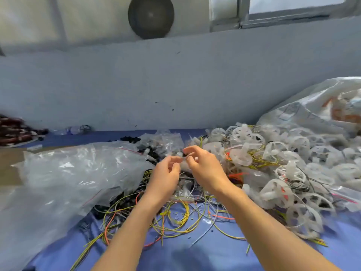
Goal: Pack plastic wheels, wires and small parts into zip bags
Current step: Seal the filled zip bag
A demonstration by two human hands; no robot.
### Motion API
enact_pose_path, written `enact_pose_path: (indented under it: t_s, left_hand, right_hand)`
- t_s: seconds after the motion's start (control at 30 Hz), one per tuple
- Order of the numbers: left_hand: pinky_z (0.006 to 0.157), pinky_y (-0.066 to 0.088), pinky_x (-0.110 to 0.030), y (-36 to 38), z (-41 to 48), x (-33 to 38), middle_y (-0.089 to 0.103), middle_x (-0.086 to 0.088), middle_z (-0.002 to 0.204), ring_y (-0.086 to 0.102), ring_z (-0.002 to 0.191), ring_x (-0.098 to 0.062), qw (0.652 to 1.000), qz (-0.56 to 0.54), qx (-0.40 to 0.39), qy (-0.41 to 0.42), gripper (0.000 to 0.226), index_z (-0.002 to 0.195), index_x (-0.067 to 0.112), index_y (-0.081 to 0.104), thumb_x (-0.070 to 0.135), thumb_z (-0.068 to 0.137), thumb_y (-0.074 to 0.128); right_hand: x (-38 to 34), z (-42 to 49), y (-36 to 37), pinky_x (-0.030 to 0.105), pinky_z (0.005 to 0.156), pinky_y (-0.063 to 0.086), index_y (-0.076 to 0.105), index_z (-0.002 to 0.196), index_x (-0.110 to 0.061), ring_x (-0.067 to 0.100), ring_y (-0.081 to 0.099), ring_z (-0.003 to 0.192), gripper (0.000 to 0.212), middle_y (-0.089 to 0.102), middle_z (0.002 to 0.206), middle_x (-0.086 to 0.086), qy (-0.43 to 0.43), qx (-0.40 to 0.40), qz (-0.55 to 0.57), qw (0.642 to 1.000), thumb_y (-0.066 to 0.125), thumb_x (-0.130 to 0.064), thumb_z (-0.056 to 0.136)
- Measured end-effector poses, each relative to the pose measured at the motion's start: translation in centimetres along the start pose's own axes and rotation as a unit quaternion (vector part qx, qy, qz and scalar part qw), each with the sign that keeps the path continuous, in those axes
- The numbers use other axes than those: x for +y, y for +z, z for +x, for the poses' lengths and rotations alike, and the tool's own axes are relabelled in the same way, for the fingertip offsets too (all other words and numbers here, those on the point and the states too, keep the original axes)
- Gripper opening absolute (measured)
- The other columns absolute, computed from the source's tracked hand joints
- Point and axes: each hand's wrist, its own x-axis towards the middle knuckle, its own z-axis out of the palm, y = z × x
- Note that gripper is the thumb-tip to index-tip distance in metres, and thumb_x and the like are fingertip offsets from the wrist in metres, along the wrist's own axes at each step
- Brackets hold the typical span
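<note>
plastic, clear and too blurred to name, the small piece point(183, 158) is pinched between curled fingertips of the left grip point(166, 170) and right grip point(204, 163) above tangled wires point(175, 218), white wheels point(273, 153) heaped to their right, a crumpled bag point(78, 173) left, contents unreadable.

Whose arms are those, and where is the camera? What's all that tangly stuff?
There is no machine here, just a person. The camera sits on their head and looks down, so you see their own two arms reaching out. The left hand and right hand meet in the middle and pinch a small pale thing between their fingertips; it is too blurred to say what it is. Under them is a blue surface with loose yellow and orange wires. On the right lies a heap of white plastic wheels, with a big clear sack behind it. On the left is a pile of clear bags, and small black parts lie further back.
</note>
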Motion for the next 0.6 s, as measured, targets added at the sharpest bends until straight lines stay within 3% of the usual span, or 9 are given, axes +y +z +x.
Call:
enact_pose_path:
  t_s: [0.1, 0.2, 0.3, 0.47, 0.6]
  left_hand:
    - [0.077, 0.043, -0.020, -2.2, -2.2, -4.5, 0.065, 0.006, 0.108, 0.059, 0.094, -0.003, 0.995, -0.007, 0.077, -0.057, 0.021, 0.107, 0.027, 0.061, 0.015, 0.098, 0.046]
    - [0.079, 0.047, -0.028, -3.5, -3.8, -7.9, 0.064, 0.002, 0.111, 0.060, 0.088, -0.012, 0.985, -0.025, 0.145, -0.091, 0.026, 0.105, 0.028, 0.061, 0.009, 0.095, 0.046]
    - [0.086, 0.046, -0.032, -4.5, -4.2, -10.2, 0.055, -0.002, 0.114, 0.060, 0.096, -0.019, 0.977, 0.069, 0.188, -0.076, 0.028, 0.102, 0.026, 0.062, 0.006, 0.093, 0.045]
    - [0.109, 0.029, -0.042, -4.8, -1.5, -11.5, 0.045, -0.009, 0.142, 0.034, 0.133, -0.028, 0.935, 0.320, 0.152, -0.027, 0.030, 0.114, 0.028, 0.068, 0.019, 0.095, 0.047]
    - [0.116, 0.021, -0.041, -3.6, -0.2, -12.8, 0.035, -0.013, 0.153, 0.027, 0.140, -0.029, 0.919, 0.377, 0.094, -0.067, 0.044, 0.140, 0.016, 0.050, 0.026, 0.098, 0.042]
  right_hand:
    - [-0.7, -1.9, 5.7, 0.037, 0.089, 0.049, 0.062, 0.122, -0.025, 0.019, 0.062, 0.106, 0.032, 0.069, 0.116, -0.001, 0.016, -0.050, 0.018, 0.998, 0.046, -0.019, 0.096]
    - [-0.6, -2.9, 9.3, 0.036, 0.086, 0.051, 0.063, 0.121, -0.027, 0.016, 0.063, 0.099, 0.033, 0.069, 0.110, -0.004, 0.040, -0.072, 0.051, 0.995, 0.044, -0.017, 0.095]
    - [0.1, -3.5, 11.1, 0.038, 0.083, 0.052, 0.064, 0.116, -0.030, 0.010, 0.063, 0.093, 0.031, 0.068, 0.099, -0.012, 0.050, -0.056, 0.105, 0.992, 0.046, -0.018, 0.095]
    - [2.4, -4.7, 11.3, 0.013, 0.068, 0.045, 0.065, 0.108, -0.037, -0.002, 0.061, 0.085, 0.031, 0.068, 0.096, -0.017, 0.062, -0.018, 0.165, 0.984, 0.048, -0.016, 0.094]
    - [3.9, -4.7, 10.3, 0.014, 0.070, 0.045, 0.066, 0.106, -0.037, -0.001, 0.063, 0.085, 0.032, 0.070, 0.095, -0.015, 0.068, -0.004, 0.184, 0.981, 0.049, -0.012, 0.094]
